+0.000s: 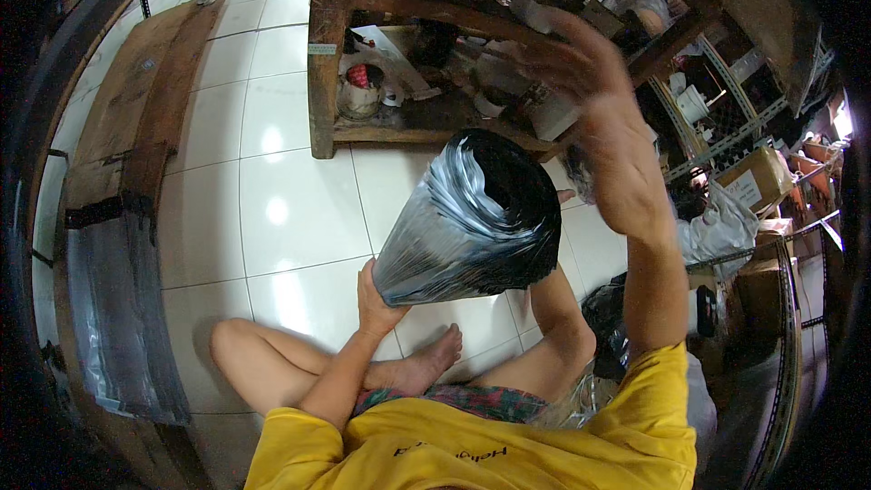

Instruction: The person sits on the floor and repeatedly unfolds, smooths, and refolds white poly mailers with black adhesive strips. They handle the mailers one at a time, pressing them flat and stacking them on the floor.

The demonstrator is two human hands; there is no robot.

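A thick rolled bundle of plastic sheets (454,227), silvery grey outside and black at its wide upper end, stands tilted in front of me. Many layered edges fan out around a dark hollow at that end. My left hand (376,295) grips the bundle at its lower left, with some of its fingers hidden behind the plastic. Raised well away from it, my right hand (585,73) is up in front of the wooden shelf, blurred by motion. Its fingers look stretched out, and nothing shows in them.
I sit cross-legged on a white tiled floor (290,218). Ahead stands a wooden shelf (322,63) with jars and containers. A long wooden board (136,118) lies at left, partly covered by grey plastic (122,318). Metal racks, a cardboard box (758,181) and bags crowd the right.
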